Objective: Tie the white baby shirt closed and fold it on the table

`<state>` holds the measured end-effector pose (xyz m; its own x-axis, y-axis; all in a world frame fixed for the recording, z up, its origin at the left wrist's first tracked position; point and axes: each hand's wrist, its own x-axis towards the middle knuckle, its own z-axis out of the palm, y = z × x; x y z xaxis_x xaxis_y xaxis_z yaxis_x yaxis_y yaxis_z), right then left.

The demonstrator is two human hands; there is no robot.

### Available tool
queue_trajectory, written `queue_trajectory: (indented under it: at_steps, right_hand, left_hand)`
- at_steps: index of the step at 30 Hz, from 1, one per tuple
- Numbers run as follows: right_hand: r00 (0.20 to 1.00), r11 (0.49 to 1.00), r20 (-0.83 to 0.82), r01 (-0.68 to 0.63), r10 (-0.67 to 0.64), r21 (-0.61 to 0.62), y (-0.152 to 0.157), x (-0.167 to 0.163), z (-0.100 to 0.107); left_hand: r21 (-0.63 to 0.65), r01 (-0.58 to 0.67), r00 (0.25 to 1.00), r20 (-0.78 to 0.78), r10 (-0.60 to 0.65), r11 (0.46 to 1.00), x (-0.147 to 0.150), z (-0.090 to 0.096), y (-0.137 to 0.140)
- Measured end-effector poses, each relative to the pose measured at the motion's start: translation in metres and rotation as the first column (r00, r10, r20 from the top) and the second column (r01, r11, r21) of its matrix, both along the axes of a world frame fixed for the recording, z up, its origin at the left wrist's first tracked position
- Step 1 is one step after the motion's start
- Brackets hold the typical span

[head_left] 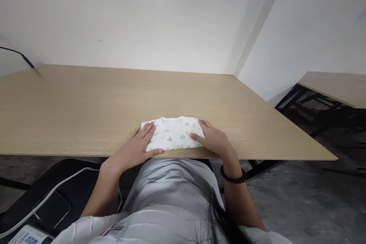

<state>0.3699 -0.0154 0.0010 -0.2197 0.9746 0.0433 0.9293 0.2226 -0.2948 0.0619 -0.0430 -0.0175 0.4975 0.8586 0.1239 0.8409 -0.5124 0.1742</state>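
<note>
A folded white baby shirt (171,134) with a small print of animals and leaves lies near the front edge of the wooden table (160,91). Its round neckline faces the far side. My left hand (144,141) rests flat on the shirt's left end, fingers stretched out and thumb along the near edge. On the right end lies my right hand (213,137), its thumb on the cloth and its other fingers at the far right corner, spread apart from the thumb. Both hands touch the shirt without closing around it.
A thin black stalk (27,60) stands at the table's far left. Behind the table rises a white wall (128,30) with a window above. Another table (337,85) is at the right. A black chair (65,190) with a white cable (51,192) is at lower left.
</note>
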Motion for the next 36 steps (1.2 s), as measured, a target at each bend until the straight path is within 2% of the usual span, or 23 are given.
queue_trajectory:
  at_steps: [3, 6, 8, 10, 12, 15, 20, 25, 28, 33, 36]
  right_hand:
    - [0.996, 0.997, 0.042, 0.075, -0.074, -0.017, -0.002, 0.0, 0.005]
    - [0.99, 0.984, 0.074, 0.111, -0.122, 0.137, -0.006, -0.009, 0.004]
    - [0.996, 0.967, 0.084, -0.014, -0.008, 0.253, -0.007, -0.021, 0.001]
    - [0.984, 0.944, 0.1, -0.17, 0.147, 0.283, -0.007, -0.034, -0.004]
    - [0.97, 0.943, 0.108, -0.239, 0.219, 0.232, -0.006, -0.045, -0.01]
    - [0.974, 0.967, 0.114, -0.21, 0.195, 0.144, -0.001, -0.051, -0.019]
    - [0.989, 0.984, 0.116, -0.113, 0.097, 0.139, 0.004, -0.045, -0.025]
    - [0.998, 0.994, 0.065, 0.001, -0.008, 0.106, 0.004, -0.038, -0.026]
    - [0.997, 0.995, 0.027, 0.067, -0.069, 0.076, 0.005, -0.033, -0.026]
    - [0.996, 0.996, -0.017, 0.083, -0.082, 0.039, 0.003, -0.021, -0.028]
    - [0.995, 0.994, -0.034, 0.1, -0.099, 0.04, 0.001, -0.014, -0.029]
  left_hand:
    - [-0.058, -0.073, 0.997, -0.04, 0.07, 0.996, -0.004, -0.003, 0.003]
    - [0.008, -0.085, 0.996, -0.022, 0.086, 0.996, 0.003, -0.001, 0.002]
    - [0.091, -0.052, 0.999, 0.004, 0.052, 0.994, 0.015, 0.002, 0.003]
    - [0.118, -0.015, 1.0, 0.025, 0.012, 0.993, 0.028, 0.004, 0.006]
    - [0.067, -0.032, 0.999, 0.026, 0.031, 0.997, 0.039, 0.004, 0.011]
    - [-0.001, -0.152, 0.988, -0.003, 0.152, 0.988, 0.045, 0.001, 0.017]
    - [0.053, -0.255, 0.966, -0.033, 0.257, 0.965, 0.042, -0.003, 0.02]
    - [0.047, -0.302, 0.952, -0.035, 0.304, 0.952, 0.039, 0.0, 0.03]
    - [0.067, -0.395, 0.918, -0.008, 0.396, 0.916, 0.033, -0.001, 0.037]
    - [0.033, -0.512, 0.859, -0.001, 0.512, 0.859, 0.018, -0.001, 0.031]
    - [0.098, -0.507, 0.862, 0.049, 0.505, 0.856, 0.017, 0.002, 0.023]
